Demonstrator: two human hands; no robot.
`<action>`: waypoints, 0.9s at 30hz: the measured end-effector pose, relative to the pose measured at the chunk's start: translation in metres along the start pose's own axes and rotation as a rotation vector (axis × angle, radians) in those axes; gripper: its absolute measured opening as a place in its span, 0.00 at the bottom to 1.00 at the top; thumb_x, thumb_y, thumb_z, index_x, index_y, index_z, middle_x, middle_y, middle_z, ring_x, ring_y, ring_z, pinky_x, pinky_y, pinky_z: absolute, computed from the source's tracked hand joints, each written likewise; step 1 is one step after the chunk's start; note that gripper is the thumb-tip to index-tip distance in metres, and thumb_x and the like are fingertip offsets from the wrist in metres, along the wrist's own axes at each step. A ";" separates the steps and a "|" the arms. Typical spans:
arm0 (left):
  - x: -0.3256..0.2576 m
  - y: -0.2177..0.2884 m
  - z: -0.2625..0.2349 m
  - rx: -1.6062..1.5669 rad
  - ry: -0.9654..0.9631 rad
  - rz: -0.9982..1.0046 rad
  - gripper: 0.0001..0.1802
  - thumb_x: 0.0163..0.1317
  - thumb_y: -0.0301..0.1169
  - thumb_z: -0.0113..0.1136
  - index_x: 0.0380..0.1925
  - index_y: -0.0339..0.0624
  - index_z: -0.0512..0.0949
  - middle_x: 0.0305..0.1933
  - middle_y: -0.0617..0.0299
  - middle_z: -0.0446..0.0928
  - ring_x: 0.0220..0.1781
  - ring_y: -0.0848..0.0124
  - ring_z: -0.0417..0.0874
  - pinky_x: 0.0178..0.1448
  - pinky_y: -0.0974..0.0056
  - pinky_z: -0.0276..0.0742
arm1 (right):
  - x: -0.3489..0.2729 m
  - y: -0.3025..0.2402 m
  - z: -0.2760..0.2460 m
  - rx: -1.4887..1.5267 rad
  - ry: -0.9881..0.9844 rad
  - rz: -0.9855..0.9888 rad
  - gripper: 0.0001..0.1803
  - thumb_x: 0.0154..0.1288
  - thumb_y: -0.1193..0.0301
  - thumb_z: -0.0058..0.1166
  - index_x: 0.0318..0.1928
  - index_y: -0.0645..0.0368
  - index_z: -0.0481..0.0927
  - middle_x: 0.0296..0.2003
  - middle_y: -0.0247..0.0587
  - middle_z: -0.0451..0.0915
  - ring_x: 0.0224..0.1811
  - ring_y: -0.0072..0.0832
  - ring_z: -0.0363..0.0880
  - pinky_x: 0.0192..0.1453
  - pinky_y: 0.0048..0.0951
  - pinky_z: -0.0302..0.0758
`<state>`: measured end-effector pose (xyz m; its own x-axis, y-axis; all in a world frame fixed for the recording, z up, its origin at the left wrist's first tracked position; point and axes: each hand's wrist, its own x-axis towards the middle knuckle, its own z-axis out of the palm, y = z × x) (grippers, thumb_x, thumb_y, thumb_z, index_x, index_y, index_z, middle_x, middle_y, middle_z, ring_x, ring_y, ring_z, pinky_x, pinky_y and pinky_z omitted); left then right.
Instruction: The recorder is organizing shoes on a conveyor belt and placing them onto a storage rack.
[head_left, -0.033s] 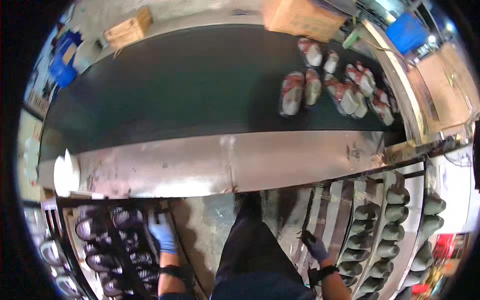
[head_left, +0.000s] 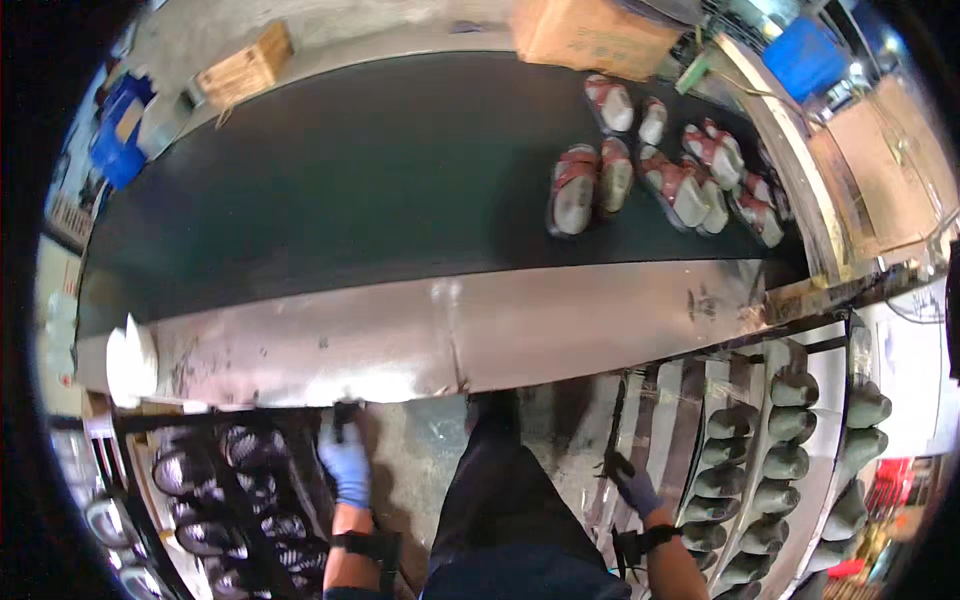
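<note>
My left hand [head_left: 346, 468], in a blue glove, is closed around the dark upright of a rack [head_left: 338, 412] just below the metal apron [head_left: 450, 340] of a conveyor. That rack holds several black patterned shoe uppers [head_left: 250, 490]. My right hand [head_left: 633, 487], also gloved, lies against a dark rail [head_left: 608, 440] of the rack on my right, which carries several grey-green shoe lasts [head_left: 790, 440]. Whether its fingers grip the rail is unclear. On the black belt [head_left: 350, 190], far right, lie several red and white sandals [head_left: 575, 190].
A cardboard box [head_left: 590, 30] and a wooden crate [head_left: 245, 65] stand beyond the belt. Blue bins sit at far left [head_left: 115, 140] and far right [head_left: 800, 55]. A white object [head_left: 130, 365] rests on the apron's left end. My dark trousers [head_left: 510, 520] stand between the racks.
</note>
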<state>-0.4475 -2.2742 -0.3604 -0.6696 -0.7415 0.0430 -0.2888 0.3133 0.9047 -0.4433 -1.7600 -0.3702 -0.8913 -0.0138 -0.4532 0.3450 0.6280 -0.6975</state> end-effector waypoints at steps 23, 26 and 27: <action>0.266 0.258 0.522 0.590 -0.576 0.299 0.46 0.43 0.40 0.63 0.65 0.53 0.54 0.61 0.48 0.65 0.56 0.51 0.73 0.57 0.54 0.71 | 0.546 -0.313 -0.078 -0.237 0.515 -0.184 0.48 0.47 0.62 0.63 0.65 0.65 0.52 0.57 0.62 0.64 0.59 0.51 0.64 0.63 0.41 0.64; 0.176 0.231 0.452 0.448 -0.613 0.188 0.48 0.43 0.41 0.62 0.65 0.43 0.52 0.58 0.45 0.67 0.52 0.46 0.74 0.52 0.50 0.72 | 0.452 -0.257 -0.052 -0.269 0.492 -0.268 0.47 0.48 0.66 0.61 0.64 0.71 0.50 0.58 0.64 0.62 0.61 0.53 0.62 0.63 0.41 0.62; 0.143 0.222 0.418 0.480 -0.622 0.084 0.49 0.42 0.40 0.64 0.65 0.44 0.51 0.59 0.45 0.67 0.52 0.46 0.73 0.52 0.50 0.72 | 0.411 -0.240 -0.037 -0.327 0.528 -0.373 0.47 0.49 0.67 0.59 0.64 0.72 0.49 0.58 0.66 0.60 0.61 0.54 0.61 0.63 0.41 0.62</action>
<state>-0.8938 -2.0626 -0.3307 -0.9211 -0.2806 -0.2701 -0.3893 0.6802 0.6211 -0.9034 -1.8872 -0.3688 -0.9843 0.0533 0.1682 -0.0415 0.8564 -0.5146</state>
